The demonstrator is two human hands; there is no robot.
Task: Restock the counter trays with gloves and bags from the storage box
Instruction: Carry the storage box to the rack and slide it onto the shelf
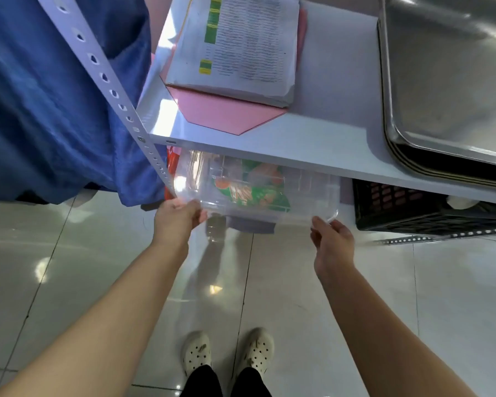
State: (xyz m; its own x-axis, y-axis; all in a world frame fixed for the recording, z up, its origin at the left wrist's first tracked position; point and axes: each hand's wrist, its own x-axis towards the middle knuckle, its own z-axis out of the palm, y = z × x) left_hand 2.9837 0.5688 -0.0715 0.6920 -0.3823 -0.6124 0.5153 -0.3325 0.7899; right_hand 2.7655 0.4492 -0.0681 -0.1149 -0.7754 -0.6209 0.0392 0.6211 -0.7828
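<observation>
A clear plastic storage box sits half under the white shelf, with its front edge sticking out over the floor. Green and orange packets show through its lid. My left hand grips the box's front left corner. My right hand is at the front right corner, fingers curled on the rim. A grey latch hangs at the middle of the front. The back of the box is hidden under the shelf.
On the shelf lie a stack of printed papers over pink card and stacked steel trays. A black crate stands right of the box. A blue cloth hangs left, beside the perforated post. Glossy tiled floor below.
</observation>
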